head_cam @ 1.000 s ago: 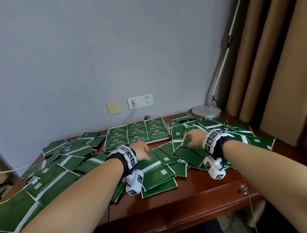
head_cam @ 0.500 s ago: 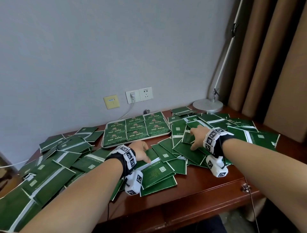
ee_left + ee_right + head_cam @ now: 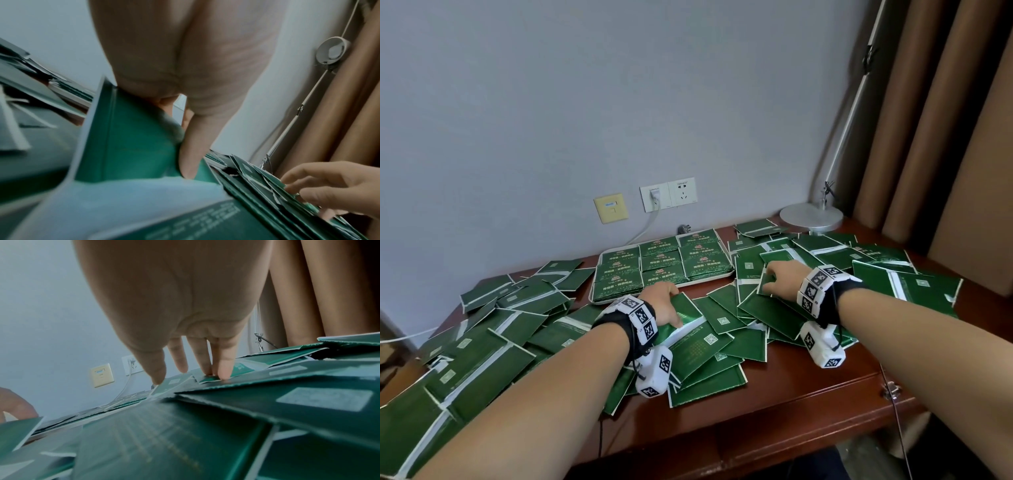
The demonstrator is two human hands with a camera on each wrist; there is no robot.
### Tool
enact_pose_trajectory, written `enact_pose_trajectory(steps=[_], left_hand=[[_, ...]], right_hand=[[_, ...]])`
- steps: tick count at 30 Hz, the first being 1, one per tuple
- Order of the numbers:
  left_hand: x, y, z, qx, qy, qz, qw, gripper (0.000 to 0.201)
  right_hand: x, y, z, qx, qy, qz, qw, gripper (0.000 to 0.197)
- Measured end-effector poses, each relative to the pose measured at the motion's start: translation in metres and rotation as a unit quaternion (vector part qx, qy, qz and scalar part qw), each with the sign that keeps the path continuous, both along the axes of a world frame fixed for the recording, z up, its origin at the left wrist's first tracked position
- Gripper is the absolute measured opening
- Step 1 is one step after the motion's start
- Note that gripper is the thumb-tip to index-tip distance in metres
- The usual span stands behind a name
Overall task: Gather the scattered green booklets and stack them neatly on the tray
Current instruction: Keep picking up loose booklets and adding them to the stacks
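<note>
The left hand [image 3: 661,303] gripped a raised booklet [image 3: 686,310], thumb [image 3: 190,155] pressed on its cover. The right hand [image 3: 784,278] rested straight fingers [image 3: 225,369] on loose booklets [image 3: 760,305]. More booklets lay strewn over the desk [image 3: 808,387]; neat stacks filled the tray [image 3: 596,274] behind

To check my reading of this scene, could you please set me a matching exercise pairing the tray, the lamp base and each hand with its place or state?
1 tray
2 lamp base
3 left hand
4 right hand

A far right, by the curtain
B pinches a raised booklet
C by the wall, filled with neat rows
D fingers rest on the flat pile

Pairs: 1-C, 2-A, 3-B, 4-D
</note>
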State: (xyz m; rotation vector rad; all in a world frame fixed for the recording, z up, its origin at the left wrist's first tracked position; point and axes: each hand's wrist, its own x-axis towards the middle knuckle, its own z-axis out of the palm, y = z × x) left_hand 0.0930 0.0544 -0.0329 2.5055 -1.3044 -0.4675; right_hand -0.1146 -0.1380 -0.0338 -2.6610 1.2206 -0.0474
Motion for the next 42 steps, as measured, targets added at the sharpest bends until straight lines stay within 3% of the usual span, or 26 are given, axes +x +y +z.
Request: enact_pose_trajectory(steps=[3, 8, 15, 22, 29, 31, 35, 37, 42], left_hand=[[0.008, 0.005, 0.003, -0.01, -0.001, 0.016, 1.0, 0.083], [0.019, 0.015, 0.006, -0.015, -0.005, 0.04, 0.999, 0.088], [0.03, 0.024, 0.009, -0.026, -0.029, 0.056, 0.998, 0.064], [0.028, 0.026, 0.019, -0.069, -0.025, 0.051, 0.996, 0.05], [-0.002, 0.029, 0.031, -0.025, 0.037, -0.071, 0.996, 0.017], [-0.005, 0.031, 0.026, 0.0, 0.063, -0.083, 0.995, 0.022], [0.001, 0.036, 0.023, -0.012, 0.043, -0.055, 0.997, 0.007], [0.008, 0.039, 0.022, -0.003, 0.026, -0.039, 0.999, 0.008], [0.018, 0.04, 0.014, 0.022, 0.025, -0.001, 0.999, 0.037]], right_hand=[[0.004, -0.002, 0.002, -0.025, -0.01, -0.004, 1.0, 0.04], [0.008, -0.002, 0.002, -0.014, 0.036, -0.034, 0.999, 0.052], [0.02, 0.001, -0.003, -0.028, 0.019, -0.028, 0.999, 0.037], [0.025, 0.008, 0.017, -0.013, -0.056, -0.021, 0.998, 0.023], [0.023, 0.015, 0.029, -0.003, -0.189, 0.0, 0.982, 0.022], [0.02, 0.013, 0.026, 0.001, -0.181, -0.009, 0.984, 0.019], [0.012, 0.006, 0.016, 0.002, -0.133, -0.009, 0.991, 0.02], [0.011, 0.003, 0.013, -0.004, -0.114, -0.007, 0.993, 0.024], [0.017, 0.005, 0.01, 0.02, -0.088, 0.02, 0.996, 0.046]])
